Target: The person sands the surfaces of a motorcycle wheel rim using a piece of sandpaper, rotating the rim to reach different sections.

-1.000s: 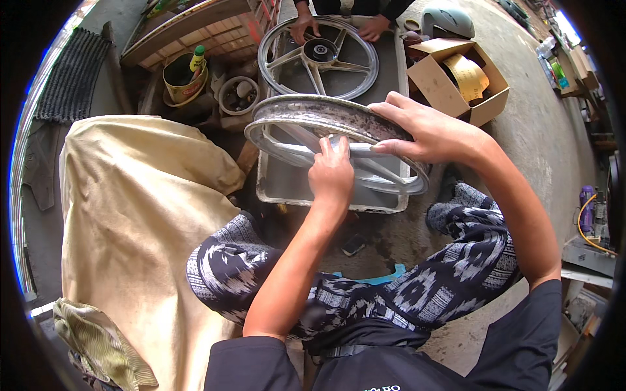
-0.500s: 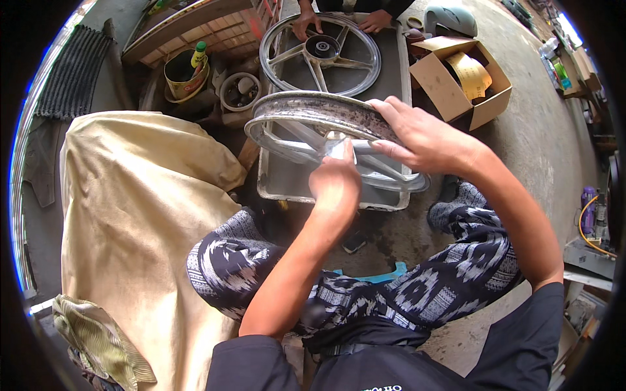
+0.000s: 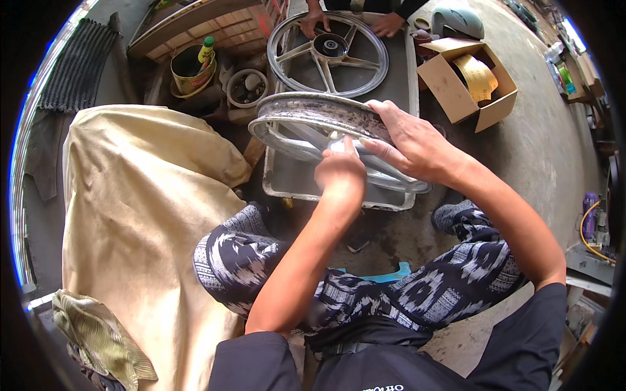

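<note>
A silver spoked wheel rim (image 3: 313,111), its outer band stained dark, is tilted over a grey rectangular tray (image 3: 293,179). My right hand (image 3: 414,143) grips the rim's right side, thumb on the near edge and fingers over the band. Inside the rim, by the spokes, my left hand (image 3: 340,173) is closed, slightly blurred, with a small pale piece at its fingertips that I cannot make out. Beyond, a second spoked wheel (image 3: 330,45) lies on the far part of the tray. Another person's hands (image 3: 315,25) are at its far edge.
At the right stands an open cardboard box (image 3: 450,91) holding a yellow roll (image 3: 476,77). To the left are a bucket (image 3: 192,81) with a green-capped bottle, a round pot (image 3: 246,88) of small parts and a large beige cloth cover (image 3: 143,195). A grey helmet-like shell (image 3: 460,19) sits far right.
The whole view has shifted a little, moving the scene slightly right. My left hand has moved slightly against the spokes, while my right hand keeps its grip on the rim.
</note>
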Action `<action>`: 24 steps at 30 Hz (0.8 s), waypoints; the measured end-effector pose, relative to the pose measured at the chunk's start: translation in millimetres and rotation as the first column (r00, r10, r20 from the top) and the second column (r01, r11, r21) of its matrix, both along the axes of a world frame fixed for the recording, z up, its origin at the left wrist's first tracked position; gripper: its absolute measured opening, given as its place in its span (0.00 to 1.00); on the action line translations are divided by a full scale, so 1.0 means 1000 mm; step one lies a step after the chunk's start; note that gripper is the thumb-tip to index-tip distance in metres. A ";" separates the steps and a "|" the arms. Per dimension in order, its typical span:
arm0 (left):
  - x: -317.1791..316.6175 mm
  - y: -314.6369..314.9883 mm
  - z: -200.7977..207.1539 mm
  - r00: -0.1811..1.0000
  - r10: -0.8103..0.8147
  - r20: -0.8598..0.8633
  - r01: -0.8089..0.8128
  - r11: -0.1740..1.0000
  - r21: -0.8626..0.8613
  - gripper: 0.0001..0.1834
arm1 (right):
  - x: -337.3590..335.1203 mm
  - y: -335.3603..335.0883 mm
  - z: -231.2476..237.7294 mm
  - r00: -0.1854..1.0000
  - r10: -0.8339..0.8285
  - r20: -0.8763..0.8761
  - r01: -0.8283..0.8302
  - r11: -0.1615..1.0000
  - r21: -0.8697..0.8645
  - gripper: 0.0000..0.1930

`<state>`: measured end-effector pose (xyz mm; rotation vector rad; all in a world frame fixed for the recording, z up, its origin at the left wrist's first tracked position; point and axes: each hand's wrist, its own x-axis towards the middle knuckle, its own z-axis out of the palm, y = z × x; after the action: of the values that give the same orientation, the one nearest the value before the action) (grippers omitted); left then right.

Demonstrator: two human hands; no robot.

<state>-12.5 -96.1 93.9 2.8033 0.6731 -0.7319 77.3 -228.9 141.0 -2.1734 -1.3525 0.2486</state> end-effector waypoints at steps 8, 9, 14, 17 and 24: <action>0.003 0.008 -0.006 1.000 -0.003 -0.013 0.003 1.000 -0.013 0.30 | 0.004 0.009 0.008 0.999 0.024 -0.048 -0.025 0.999 -0.021 0.31; 0.004 0.004 0.004 0.998 0.045 -0.043 -0.048 0.996 -0.071 0.30 | 0.006 0.007 0.007 0.998 0.029 -0.051 -0.030 0.999 -0.020 0.31; -0.001 0.009 -0.005 0.999 0.032 -0.028 -0.035 0.993 -0.108 0.29 | 0.002 0.008 0.009 0.996 0.035 -0.079 -0.039 0.998 -0.052 0.31; 0.007 0.014 -0.007 0.994 0.026 -0.110 -0.033 0.997 -0.064 0.28 | -0.001 0.013 0.011 0.995 0.071 -0.067 -0.072 0.997 -0.019 0.31; 0.007 0.020 0.007 0.993 -0.001 -0.117 -0.008 0.997 -0.079 0.27 | -0.001 0.013 0.015 0.994 0.062 -0.091 -0.068 0.995 -0.067 0.30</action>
<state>-5.5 -76.3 101.0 2.7033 0.6526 -0.9080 75.8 -216.1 156.2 -2.1503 -1.3853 0.4178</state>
